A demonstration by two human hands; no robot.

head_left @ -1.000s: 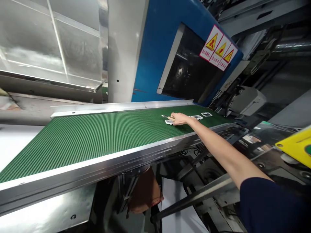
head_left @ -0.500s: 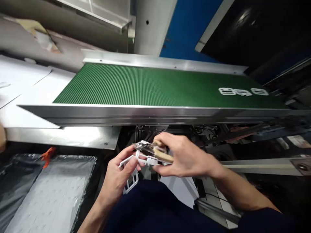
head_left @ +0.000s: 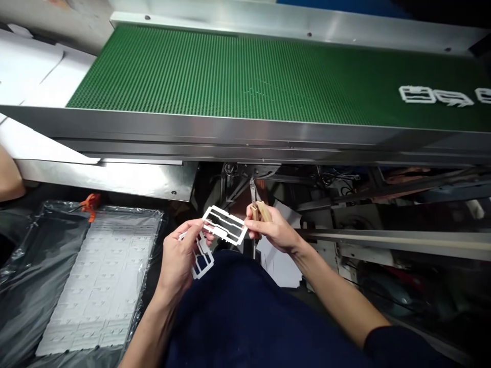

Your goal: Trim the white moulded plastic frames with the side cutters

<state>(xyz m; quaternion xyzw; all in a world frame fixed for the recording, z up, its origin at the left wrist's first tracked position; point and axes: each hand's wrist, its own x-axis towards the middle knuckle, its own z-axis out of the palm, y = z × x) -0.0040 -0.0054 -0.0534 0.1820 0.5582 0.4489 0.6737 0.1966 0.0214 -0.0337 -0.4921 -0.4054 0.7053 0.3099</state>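
My left hand (head_left: 176, 258) is closed on two white plastic frames. The upper frame (head_left: 220, 232) is rectangular with thin crossbars and stretches across toward the other hand. A second frame (head_left: 206, 270) hangs lower beneath my left fingers. My right hand (head_left: 278, 230) grips a pair of nippers (head_left: 264, 210) with tan handles, its metal jaws pointing away from me. The thumb and fingertips of that same hand also meet the right corner of the upper frame. The nippers' jaws are apart from both frames.
Ahead runs a green ribbed conveyor belt (head_left: 215, 76) with a metal side rail (head_left: 230, 130). Several white frames (head_left: 418, 94) lie on its right end. At lower left, a plastic-lined box (head_left: 99, 271) holds rows of white parts beside an orange clip (head_left: 91, 203). Another person's arm (head_left: 9, 176) shows at far left.
The nippers have drawn back from the frames and now point forward. The upper frame has turned flat to view, with both hands on it. My view has tilted downward.
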